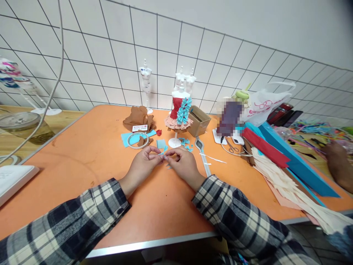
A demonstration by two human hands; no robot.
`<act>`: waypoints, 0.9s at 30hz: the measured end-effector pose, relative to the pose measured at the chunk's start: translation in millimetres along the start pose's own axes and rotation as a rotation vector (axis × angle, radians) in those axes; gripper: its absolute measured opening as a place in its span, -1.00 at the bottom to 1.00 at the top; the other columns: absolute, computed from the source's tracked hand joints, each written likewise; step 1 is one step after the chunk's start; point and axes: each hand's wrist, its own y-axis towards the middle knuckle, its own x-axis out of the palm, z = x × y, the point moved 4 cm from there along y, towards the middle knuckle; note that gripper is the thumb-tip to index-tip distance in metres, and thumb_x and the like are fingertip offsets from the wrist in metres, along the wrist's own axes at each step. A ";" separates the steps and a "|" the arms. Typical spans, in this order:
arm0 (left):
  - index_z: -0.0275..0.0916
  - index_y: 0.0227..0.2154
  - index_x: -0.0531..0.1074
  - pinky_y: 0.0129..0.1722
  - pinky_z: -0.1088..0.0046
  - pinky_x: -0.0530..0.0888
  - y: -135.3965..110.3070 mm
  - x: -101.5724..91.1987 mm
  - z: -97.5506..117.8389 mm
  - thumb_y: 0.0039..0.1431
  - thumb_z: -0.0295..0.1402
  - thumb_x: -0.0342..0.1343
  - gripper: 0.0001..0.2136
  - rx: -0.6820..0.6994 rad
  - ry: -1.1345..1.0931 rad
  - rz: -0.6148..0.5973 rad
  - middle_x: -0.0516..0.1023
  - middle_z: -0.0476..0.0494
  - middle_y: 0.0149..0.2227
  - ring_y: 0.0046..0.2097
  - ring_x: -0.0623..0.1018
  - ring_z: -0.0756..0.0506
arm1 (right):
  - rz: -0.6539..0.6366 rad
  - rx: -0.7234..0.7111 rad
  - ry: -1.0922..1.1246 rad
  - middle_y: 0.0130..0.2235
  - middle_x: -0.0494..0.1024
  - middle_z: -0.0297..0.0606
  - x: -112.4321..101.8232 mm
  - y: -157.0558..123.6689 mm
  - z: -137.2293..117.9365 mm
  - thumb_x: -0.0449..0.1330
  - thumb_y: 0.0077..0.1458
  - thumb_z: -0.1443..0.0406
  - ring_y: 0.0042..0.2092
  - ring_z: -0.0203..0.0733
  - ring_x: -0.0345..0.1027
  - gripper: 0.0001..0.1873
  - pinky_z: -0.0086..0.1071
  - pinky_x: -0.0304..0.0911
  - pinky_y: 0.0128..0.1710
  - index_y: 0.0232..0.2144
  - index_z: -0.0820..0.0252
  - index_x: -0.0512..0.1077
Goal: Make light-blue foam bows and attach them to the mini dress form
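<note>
Between my two hands is a small light-blue piece of crepe paper, pinched at the fingertips over the orange table. My left hand grips it from one side with thumb and forefinger, and my right hand from the other. Just beyond them stands a small dress form in a red bodice with blue ruffles and a pink skirt. Blue scraps lie by its white base. A flat blue square rests behind my left fingers. Grey scissors or snips lie right of my hands.
Left of the dress form are brown paper, a tape ring and a blue strip. A cardboard box stands behind. Folded red paper, cream strips and a plastic bag fill the right side.
</note>
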 end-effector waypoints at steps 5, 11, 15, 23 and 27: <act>-0.19 -0.34 0.35 -0.37 0.51 0.42 -0.7 -0.8 1.0 -0.13 -0.16 0.37 -0.63 0.022 0.088 0.017 0.66 -0.08 -0.45 -0.36 0.63 -0.10 | -0.018 -0.036 -0.029 -0.32 0.53 -0.34 -2.1 -0.6 -2.7 0.22 0.03 0.32 -0.36 -0.29 0.33 -0.89 -0.43 0.22 -0.37 -0.36 0.08 0.56; -0.19 -0.31 0.36 -0.36 0.50 0.42 1.8 -2.0 -4.5 -0.06 -0.13 0.33 -0.65 0.049 0.108 -0.024 0.67 -0.09 -0.43 -0.33 0.63 -0.11 | 0.001 -0.004 0.023 -0.36 0.52 -0.37 -0.9 -0.4 -1.0 0.21 -0.01 0.33 -0.44 -0.33 0.28 -0.92 -0.44 0.20 -0.42 -0.44 0.11 0.53; -0.20 -0.31 0.39 -0.30 0.46 0.47 3.5 -1.9 -6.9 -0.07 -0.12 0.33 -0.65 0.049 0.068 -0.039 0.65 -0.07 -0.45 -0.32 0.63 -0.12 | 0.007 0.059 0.094 -0.40 0.53 -0.37 0.3 1.3 3.1 0.22 -0.03 0.32 -0.47 -0.33 0.27 -0.94 -0.45 0.22 -0.45 -0.47 0.14 0.51; -0.22 -0.35 0.45 -0.21 0.43 0.50 3.0 -3.7 -3.1 -0.12 -0.11 0.36 -0.65 0.066 0.078 0.026 0.66 -0.11 -0.41 -0.27 0.63 -0.12 | -0.035 0.194 0.402 -0.40 0.56 -0.30 5.0 0.2 6.7 0.26 -0.03 0.21 -0.43 -0.26 0.41 -0.86 -0.42 0.37 -0.48 -0.44 0.17 0.47; -0.22 -0.32 0.45 -0.24 0.42 0.52 2.0 -1.6 -3.1 -0.10 -0.09 0.34 -0.63 0.082 0.113 0.006 0.65 -0.11 -0.41 -0.29 0.63 -0.12 | -0.057 0.275 0.472 -0.46 0.52 -0.32 7.3 -1.5 5.7 0.27 -0.04 0.17 -0.53 -0.32 0.34 -0.81 -0.51 0.25 -0.67 -0.43 0.18 0.46</act>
